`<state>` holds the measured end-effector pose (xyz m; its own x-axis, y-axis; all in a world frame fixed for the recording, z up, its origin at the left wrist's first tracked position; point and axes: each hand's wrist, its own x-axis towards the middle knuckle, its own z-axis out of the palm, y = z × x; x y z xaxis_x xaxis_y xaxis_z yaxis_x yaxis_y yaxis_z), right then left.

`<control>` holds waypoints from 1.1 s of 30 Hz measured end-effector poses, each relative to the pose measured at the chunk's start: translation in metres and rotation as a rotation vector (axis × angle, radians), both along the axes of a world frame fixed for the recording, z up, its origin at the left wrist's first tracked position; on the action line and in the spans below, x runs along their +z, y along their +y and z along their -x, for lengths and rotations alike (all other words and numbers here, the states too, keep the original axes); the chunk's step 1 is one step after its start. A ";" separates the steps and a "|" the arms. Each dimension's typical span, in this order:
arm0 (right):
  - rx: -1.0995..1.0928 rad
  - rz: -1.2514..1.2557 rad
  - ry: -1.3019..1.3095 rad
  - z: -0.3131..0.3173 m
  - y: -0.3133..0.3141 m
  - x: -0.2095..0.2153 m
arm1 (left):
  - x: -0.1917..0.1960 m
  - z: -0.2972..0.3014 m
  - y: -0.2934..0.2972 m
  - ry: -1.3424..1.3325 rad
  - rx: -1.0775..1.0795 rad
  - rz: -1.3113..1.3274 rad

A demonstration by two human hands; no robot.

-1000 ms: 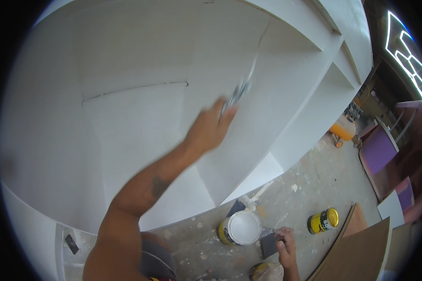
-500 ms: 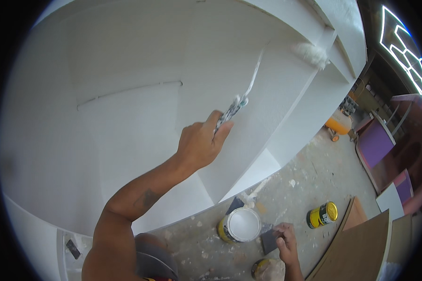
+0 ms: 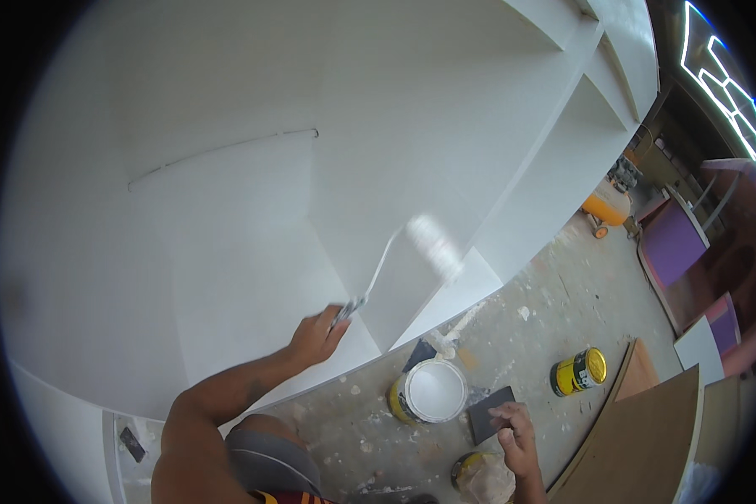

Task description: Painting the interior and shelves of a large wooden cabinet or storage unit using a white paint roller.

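My left hand (image 3: 315,338) is closed around the paint-smeared handle of a paint roller (image 3: 433,246). Its white sleeve, blurred by motion, is at the lower part of a white panel, close to the panel's edge. That panel belongs to a large white cabinet-like structure (image 3: 227,252) with inner walls and compartments. Over the floor at the lower right hovers my right hand (image 3: 517,428), its fingers loosely bent and apart, with nothing seen in them. Left of it stands an opened can of white paint (image 3: 435,391). A dark flat sheet (image 3: 485,413) lies between the can and this hand.
Below my right hand is another can, covered with pale plastic (image 3: 485,479). A yellow and black can (image 3: 580,371) lies tilted farther right. Brown boards (image 3: 638,441) lean at the lower right. An orange air compressor (image 3: 606,208) and purple panels (image 3: 676,248) are beyond.
My left hand has come down and toward me, drawing the roller from the panel's upper edge to its lower part. My right hand has barely moved.
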<state>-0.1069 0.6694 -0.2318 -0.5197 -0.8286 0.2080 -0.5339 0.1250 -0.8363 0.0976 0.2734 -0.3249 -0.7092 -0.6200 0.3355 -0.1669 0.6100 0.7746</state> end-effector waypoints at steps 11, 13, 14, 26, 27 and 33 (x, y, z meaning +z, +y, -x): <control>0.002 0.013 0.016 0.004 -0.005 0.002 | 0.072 0.055 -0.011 0.217 0.000 0.054; 0.005 -0.035 0.027 0.004 -0.002 0.003 | -0.026 0.020 -0.016 -0.027 -0.010 -0.042; 0.004 -0.037 0.036 0.006 0.003 0.001 | -0.059 0.002 -0.010 -0.105 -0.043 -0.059; 0.048 -0.035 0.012 0.004 -0.010 0.000 | 0.155 0.076 -0.087 0.370 0.166 0.069; 0.044 -0.044 0.013 0.004 -0.011 0.002 | 0.191 0.084 -0.097 0.403 0.157 0.085; 0.068 -0.030 0.022 0.008 -0.011 -0.007 | 0.136 0.077 -0.126 0.191 0.295 0.149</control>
